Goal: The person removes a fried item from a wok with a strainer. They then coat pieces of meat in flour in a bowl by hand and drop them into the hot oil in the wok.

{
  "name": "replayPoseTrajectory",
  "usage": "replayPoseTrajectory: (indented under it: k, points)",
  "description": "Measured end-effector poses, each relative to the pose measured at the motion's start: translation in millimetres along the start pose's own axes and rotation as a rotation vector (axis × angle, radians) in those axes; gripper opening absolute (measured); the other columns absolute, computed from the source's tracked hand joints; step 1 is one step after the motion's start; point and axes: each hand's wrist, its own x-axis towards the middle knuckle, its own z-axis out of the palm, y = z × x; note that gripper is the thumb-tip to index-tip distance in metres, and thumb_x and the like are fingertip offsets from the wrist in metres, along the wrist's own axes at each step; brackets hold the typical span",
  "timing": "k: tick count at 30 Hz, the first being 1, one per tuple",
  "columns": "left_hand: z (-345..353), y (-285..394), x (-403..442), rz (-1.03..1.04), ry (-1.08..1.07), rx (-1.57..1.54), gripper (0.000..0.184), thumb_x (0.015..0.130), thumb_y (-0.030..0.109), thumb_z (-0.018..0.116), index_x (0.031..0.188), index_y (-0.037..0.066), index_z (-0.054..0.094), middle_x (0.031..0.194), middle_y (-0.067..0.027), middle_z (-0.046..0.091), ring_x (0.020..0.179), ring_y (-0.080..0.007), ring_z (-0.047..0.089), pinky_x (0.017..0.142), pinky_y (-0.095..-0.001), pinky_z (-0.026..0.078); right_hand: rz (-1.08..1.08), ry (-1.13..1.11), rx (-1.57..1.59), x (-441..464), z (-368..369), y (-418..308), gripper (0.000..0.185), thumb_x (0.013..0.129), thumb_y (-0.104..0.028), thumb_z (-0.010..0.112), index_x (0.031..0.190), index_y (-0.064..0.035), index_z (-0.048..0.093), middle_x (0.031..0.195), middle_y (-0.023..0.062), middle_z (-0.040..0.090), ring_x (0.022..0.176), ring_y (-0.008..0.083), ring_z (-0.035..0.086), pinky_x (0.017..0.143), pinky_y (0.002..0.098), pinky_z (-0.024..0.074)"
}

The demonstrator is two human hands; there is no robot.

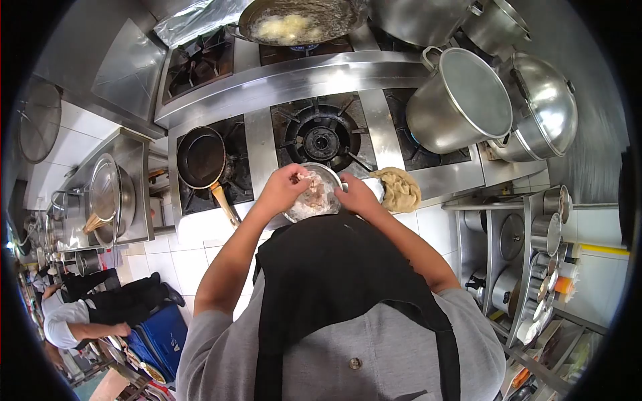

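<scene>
A round metal bowl (292,215) sits in front of me at the stove's front edge. In it lie pale pinkish pieces (321,198) dusted with white powder that looks like flour. My left hand (286,187) reaches over the bowl's left side, its fingers closed on a flour-coated piece (309,179). On the opposite side my right hand (356,196) grips the bowl's rim, thumb and fingers closed on it. Close to the right hand, a crumpled beige cloth (398,190) lies on the stove edge.
A frying pan (201,158) with a wooden handle rests on the left burner. Pale food fries in a wok (301,25) at the back. A large pot (438,110) stands on the right burner. Shelves of pots (511,237) are at right. Another person (73,321) bends at lower left.
</scene>
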Motion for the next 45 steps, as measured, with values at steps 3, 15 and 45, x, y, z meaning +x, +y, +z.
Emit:
replayPoseTrajectory:
  k: [3, 15, 45]
  points:
    - [-3.1, -18.9, -1.3, 0.043, 0.000, -0.180, 0.014, 0.087, 0.013, 0.067, 0.097, 0.003, 0.064, 0.080, 0.0011, 0.064, 0.071, -0.0047, 0.056, 0.064, -0.0225, 0.045, -0.494, 0.121, -0.093, 7.3, -16.6, -34.6, 0.040, 0.082, -0.031, 0.065, 0.109, -0.0012, 0.064, 0.100, 0.0232, 0.067, 0.093, 0.0399, 0.065, 0.083, 0.0443, 0.0510]
    - [-4.2, -39.9, -13.7, 0.229, 0.016, 0.270, 0.031, 0.080, 0.010, 0.067, 0.109, 0.002, 0.058, 0.099, -0.0125, 0.063, 0.094, -0.0262, 0.063, 0.083, -0.0339, 0.049, -0.239, -0.285, 0.038, 28.0, -23.3, -62.8, 0.036, 0.083, -0.036, 0.066, 0.080, 0.0001, 0.065, 0.073, 0.0198, 0.063, 0.065, 0.0350, 0.059, 0.063, 0.0439, 0.0461]
    - [-10.9, -22.1, -24.1, -0.188, -0.146, -1.185, 0.016, 0.094, 0.007, 0.052, 0.109, 0.003, 0.055, 0.095, -0.0097, 0.063, 0.075, -0.0181, 0.061, 0.061, -0.0301, 0.047, -0.099, -0.334, 0.263, 21.5, -48.6, -88.2, 0.023, 0.087, -0.023, 0.062, 0.087, -0.0001, 0.065, 0.066, 0.0049, 0.058, 0.060, 0.0105, 0.051, 0.057, 0.0315, 0.0431]
